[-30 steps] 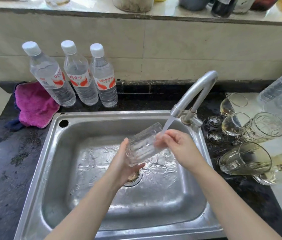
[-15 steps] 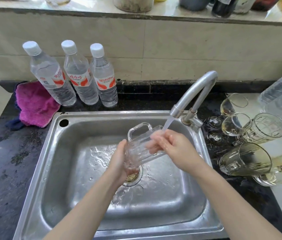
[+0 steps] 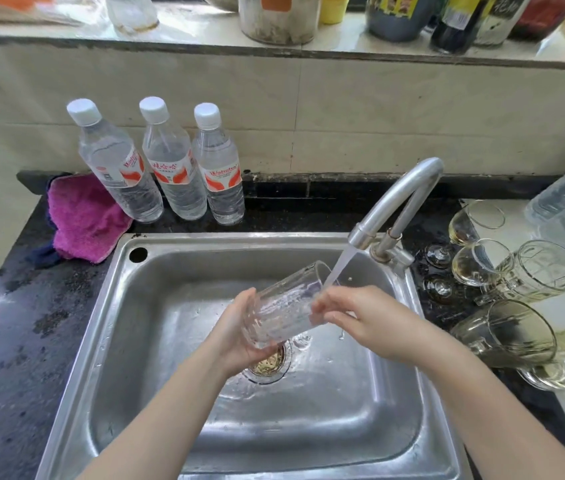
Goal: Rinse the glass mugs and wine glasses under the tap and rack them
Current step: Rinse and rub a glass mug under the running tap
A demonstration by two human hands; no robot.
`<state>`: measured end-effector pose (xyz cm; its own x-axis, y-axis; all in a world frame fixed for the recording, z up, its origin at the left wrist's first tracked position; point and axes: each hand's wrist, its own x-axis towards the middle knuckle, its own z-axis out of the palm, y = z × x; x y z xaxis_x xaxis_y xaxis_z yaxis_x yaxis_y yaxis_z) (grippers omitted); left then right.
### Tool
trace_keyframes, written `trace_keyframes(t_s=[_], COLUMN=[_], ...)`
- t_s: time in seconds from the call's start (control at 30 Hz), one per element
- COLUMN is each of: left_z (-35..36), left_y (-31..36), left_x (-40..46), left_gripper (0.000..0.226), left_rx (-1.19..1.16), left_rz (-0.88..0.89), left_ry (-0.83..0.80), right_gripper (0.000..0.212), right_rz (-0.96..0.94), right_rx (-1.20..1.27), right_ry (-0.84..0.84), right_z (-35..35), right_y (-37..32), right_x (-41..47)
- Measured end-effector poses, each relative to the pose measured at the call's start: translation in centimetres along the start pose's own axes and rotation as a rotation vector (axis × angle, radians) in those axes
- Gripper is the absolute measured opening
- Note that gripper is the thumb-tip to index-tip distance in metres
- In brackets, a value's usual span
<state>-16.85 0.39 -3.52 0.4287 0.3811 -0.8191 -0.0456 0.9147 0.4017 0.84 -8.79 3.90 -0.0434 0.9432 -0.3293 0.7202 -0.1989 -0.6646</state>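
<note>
A pink cloth (image 3: 81, 221) lies left of three capped water bottles (image 3: 165, 164). Over the steel sink (image 3: 101, 327), the left hand (image 3: 239, 332) cups the base of a tilted glass mug (image 3: 286, 303). The right hand (image 3: 365, 320) grips its rim end. Water from the tap (image 3: 395, 202) strikes the rim. Glass mugs and wine glasses (image 3: 502, 282) lie on the right counter.

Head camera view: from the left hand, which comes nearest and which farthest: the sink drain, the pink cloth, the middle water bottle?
From the left hand:
1. Sink drain, just below it.
2. Pink cloth, on the counter's back left.
3. Middle water bottle, against the back wall.
</note>
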Motion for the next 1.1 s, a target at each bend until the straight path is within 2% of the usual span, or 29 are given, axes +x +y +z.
trace_keyframes(t_s=[0.07,0.17,0.2,0.3,0.33,0.37,0.43,0.5,0.53,0.57,0.63,0.67,0.7,0.83,0.9,0.97,1.0,1.03,1.1], left_z=[0.2,0.7,0.8,0.1,-0.1,-0.2,0.1,0.6,0.6,0.4,-0.4,-0.7,-0.8,-0.1,0.1,-0.3,-0.4,-0.4,-0.2], left_y=[-0.8,-1.5,-1.2,0.1,0.3,0.2,-0.5,-0.9,-0.7,-0.3,0.4,0.3,0.1,-1.3,-0.9,-0.3,-0.2,-0.4,-1.1], left_x=[0.0,0.3,0.3,-0.1,-0.4,-0.7,-0.5,-0.1,0.0,0.2,0.2,0.1,0.0,0.1,-0.1,-0.4,-0.6,-0.7,-0.5], left_gripper=[0.039,0.036,0.036,0.034,0.034,0.036,0.037,0.038,0.039,0.04,0.04,0.04,0.041,0.034,0.035,0.04,0.043,0.044,0.043], left_rx=[0.02,0.072,0.088,0.139,0.16,0.174,0.187,0.184,0.175,0.165,0.191,0.211,0.205,0.118,0.097,0.117,0.131,0.129,0.101], left_rz=[0.076,0.231,0.219,0.039,-0.002,-0.007,0.088,0.188,0.191,0.163,0.046,0.007,0.0,0.203,0.126,-0.043,-0.067,-0.044,0.073], left_ry=[-0.039,-0.009,0.016,-0.005,-0.036,-0.074,-0.124,-0.097,-0.071,-0.045,-0.049,-0.069,-0.097,-0.122,-0.091,-0.088,-0.091,-0.102,-0.123], right_gripper=[0.014,0.015,0.015,0.019,0.017,0.013,0.01,0.012,0.012,0.013,0.017,0.017,0.015,0.014,0.017,0.02,0.019,0.016,0.011], right_rz=[0.012,0.001,-0.021,-0.053,-0.033,-0.014,0.008,0.023,0.014,-0.004,-0.027,-0.019,-0.013,0.03,-0.024,-0.053,-0.034,-0.009,0.007], right_rx=[0.089,0.377,0.347,-0.037,-0.082,-0.023,0.257,0.466,0.451,0.355,0.102,0.066,0.094,0.411,0.281,-0.058,-0.174,-0.206,-0.005], right_ry=[0.095,0.311,0.297,-0.005,-0.043,-0.019,0.151,0.314,0.313,0.238,-0.012,-0.07,-0.056,0.263,0.164,-0.066,-0.084,-0.041,0.154], right_z=[0.0,1.1,1.3,0.6,0.3,0.1,0.3,1.1,1.3,1.1,0.4,0.0,-0.2,0.8,1.0,0.4,0.1,0.1,0.8], right_y=[-0.4,-1.5,-1.6,-1.3,-0.9,-0.9,-1.6,-1.8,-1.7,-1.6,-1.3,-1.0,-1.0,-2.4,-2.3,-1.9,-1.5,-1.4,-2.1], right_x=[0.2,0.5,0.3,-0.3,-0.3,-0.3,0.1,0.5,0.4,0.2,-0.2,-0.2,-0.2,0.6,0.2,-0.1,0.0,0.0,0.4])
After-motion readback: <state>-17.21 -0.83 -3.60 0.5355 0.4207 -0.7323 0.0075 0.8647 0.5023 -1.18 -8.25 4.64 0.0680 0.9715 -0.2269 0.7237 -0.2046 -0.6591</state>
